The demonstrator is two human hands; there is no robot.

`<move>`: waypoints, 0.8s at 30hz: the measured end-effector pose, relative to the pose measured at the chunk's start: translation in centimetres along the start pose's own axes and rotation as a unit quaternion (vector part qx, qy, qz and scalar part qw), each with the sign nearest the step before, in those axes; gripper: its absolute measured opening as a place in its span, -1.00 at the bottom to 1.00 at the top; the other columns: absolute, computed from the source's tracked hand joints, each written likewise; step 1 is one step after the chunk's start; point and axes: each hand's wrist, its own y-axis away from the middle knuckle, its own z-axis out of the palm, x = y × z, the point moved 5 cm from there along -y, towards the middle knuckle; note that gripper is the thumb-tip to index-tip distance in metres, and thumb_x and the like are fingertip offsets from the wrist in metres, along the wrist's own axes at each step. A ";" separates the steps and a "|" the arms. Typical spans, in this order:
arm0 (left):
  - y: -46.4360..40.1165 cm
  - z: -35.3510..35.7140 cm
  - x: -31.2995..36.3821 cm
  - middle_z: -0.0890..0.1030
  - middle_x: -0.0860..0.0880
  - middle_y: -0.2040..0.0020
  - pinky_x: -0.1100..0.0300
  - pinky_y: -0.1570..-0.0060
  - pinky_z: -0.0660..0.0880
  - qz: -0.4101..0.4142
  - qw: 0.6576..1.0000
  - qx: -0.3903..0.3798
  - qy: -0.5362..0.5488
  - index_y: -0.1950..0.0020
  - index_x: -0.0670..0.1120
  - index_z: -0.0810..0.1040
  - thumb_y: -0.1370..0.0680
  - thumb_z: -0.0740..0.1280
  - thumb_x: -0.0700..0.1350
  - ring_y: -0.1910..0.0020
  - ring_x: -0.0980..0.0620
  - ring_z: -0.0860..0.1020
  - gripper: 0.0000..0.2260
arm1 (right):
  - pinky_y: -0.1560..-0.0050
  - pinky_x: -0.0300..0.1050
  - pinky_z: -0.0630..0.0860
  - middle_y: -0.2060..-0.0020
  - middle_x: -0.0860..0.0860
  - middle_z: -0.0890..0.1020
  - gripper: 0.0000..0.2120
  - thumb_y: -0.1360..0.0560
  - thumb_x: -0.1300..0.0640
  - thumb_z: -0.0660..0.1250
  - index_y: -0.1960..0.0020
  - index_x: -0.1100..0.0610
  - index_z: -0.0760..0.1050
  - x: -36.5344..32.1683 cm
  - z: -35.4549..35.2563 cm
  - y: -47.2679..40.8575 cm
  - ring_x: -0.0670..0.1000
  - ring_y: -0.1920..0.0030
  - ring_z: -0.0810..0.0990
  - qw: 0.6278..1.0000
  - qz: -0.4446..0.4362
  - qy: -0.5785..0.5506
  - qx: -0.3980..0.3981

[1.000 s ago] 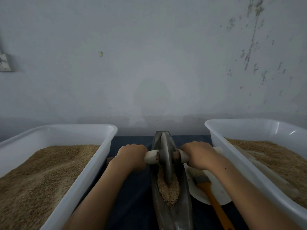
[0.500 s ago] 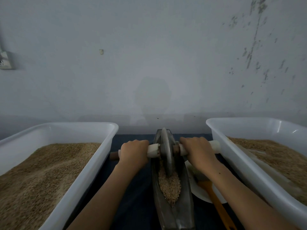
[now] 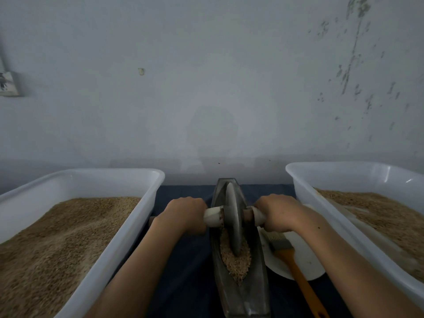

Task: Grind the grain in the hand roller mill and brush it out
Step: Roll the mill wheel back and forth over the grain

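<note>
A pale, stained wall (image 3: 206,76) fills the upper half of the view. Below it, a table (image 3: 188,271) under a dark blue cover carries two large white tubs. The left tub (image 3: 96,180) and the right tub (image 3: 344,173) each hold a deep bed of brown grain. Between them, running away from the person, lies the long boat-shaped metal trough (image 3: 250,292) of the hand roller mill. A round white plate (image 3: 307,260) sits just beside the trough on its right, partly under the right forearm. A brush (image 3: 291,255) with an orange handle lies across that plate, bristles pointing away from the person. The grinding wheel (image 3: 234,223) stands upright in the trough, its lower edge sunk in a small heap of grain (image 3: 236,265). The left hand (image 3: 185,212) is curled round the left end of the wheel's axle handle, and the right hand (image 3: 277,213) is wrapped round the right end.
</note>
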 end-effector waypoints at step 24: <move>0.0 -0.2 0.1 0.59 -0.05 -0.07 0.14 0.12 0.36 0.001 1.000 0.014 -0.019 -0.23 -0.02 0.48 -0.44 0.41 -0.03 -0.03 -0.04 0.55 -0.62 | 0.31 -0.18 0.36 0.23 -0.03 0.55 -0.91 -0.44 0.17 0.35 0.09 0.03 0.48 0.6 0.0 -0.3 -0.01 0.21 0.53 1.000 0.011 0.004 0.003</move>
